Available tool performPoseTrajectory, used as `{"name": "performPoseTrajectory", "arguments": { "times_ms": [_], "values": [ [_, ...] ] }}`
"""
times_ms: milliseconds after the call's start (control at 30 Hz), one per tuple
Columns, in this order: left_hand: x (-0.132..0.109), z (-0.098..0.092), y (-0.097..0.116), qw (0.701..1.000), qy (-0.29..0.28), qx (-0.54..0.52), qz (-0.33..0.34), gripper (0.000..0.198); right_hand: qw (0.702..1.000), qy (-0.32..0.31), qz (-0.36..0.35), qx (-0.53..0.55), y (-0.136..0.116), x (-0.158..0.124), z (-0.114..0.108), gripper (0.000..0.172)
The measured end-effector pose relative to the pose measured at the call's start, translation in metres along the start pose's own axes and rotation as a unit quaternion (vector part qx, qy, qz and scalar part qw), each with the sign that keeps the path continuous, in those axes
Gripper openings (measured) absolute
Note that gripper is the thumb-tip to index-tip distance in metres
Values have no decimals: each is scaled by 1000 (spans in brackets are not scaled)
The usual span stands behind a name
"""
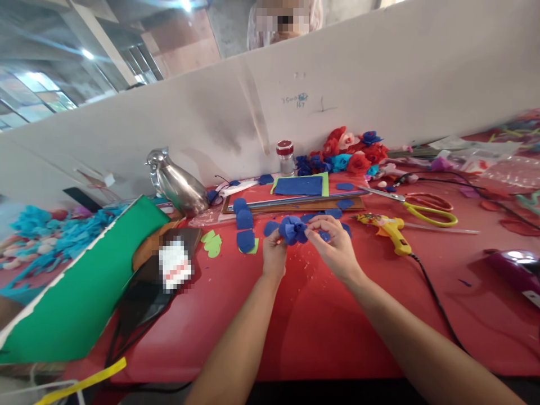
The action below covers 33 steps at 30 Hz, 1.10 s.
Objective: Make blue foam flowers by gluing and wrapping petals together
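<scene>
Over the red table, a blue paper flower (pixel 292 229) is held up between both hands. My left hand (pixel 275 250) is closed round its base on the left side. The thumb and fingers of my right hand (pixel 333 242) pinch the petals on the right. Cut blue petals (pixel 244 219) lie in a column left of the hands, the lowest over a light green piece. More blue petals (pixel 333 213) lie just behind the flower, partly hidden by it and my right hand. To the right rests a yellow hot glue gun (pixel 394 233). Scissors (pixel 422 208) with red and yellow handles lie beyond it.
At the left stand a green box side (pixel 80 287) and a steel jug (pixel 177 180). Finished paper flowers (pixel 354 154) and a red-lidded jar (pixel 286 157) are by the white partition (pixel 189 107). The glue gun's black cord (pixel 439 304) crosses the right side. A person stands behind the partition.
</scene>
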<state>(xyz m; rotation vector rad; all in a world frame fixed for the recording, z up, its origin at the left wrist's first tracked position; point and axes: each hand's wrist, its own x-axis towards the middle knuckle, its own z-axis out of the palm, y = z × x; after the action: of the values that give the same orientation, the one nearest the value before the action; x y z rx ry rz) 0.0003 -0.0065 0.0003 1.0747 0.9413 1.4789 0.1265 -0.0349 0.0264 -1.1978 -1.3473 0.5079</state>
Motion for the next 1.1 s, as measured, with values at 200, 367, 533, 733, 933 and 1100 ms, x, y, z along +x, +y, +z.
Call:
{"name": "performPoseTrajectory", "arguments": {
  "times_ms": [200, 367, 533, 733, 933, 1100],
  "values": [
    [4, -2, -4, 998, 43, -36, -38, 14, 999, 35, 11, 27, 1, 0, -3, 15],
    [5, -3, -6, 990, 11, -106, -89, 23, 991, 26, -111, -64, -4, -1, -4, 11],
    [1, -2, -5, 989, -43, -106, -93, 23, 965, 8, -217, -148, -3, -2, -2, 19],
    [0, -2, -3, 995, -58, -57, -62, 21, 958, -2, -251, -140, 2, 3, -8, 16],
    [0, -5, -3, 996, -71, -55, -22, 27, 940, -15, -322, -115, -3, 7, -12, 10],
    [-1, -3, 2, 997, -55, -46, -12, 31, 929, -18, -339, -146, -2, 6, -11, 26]
  ]
}}
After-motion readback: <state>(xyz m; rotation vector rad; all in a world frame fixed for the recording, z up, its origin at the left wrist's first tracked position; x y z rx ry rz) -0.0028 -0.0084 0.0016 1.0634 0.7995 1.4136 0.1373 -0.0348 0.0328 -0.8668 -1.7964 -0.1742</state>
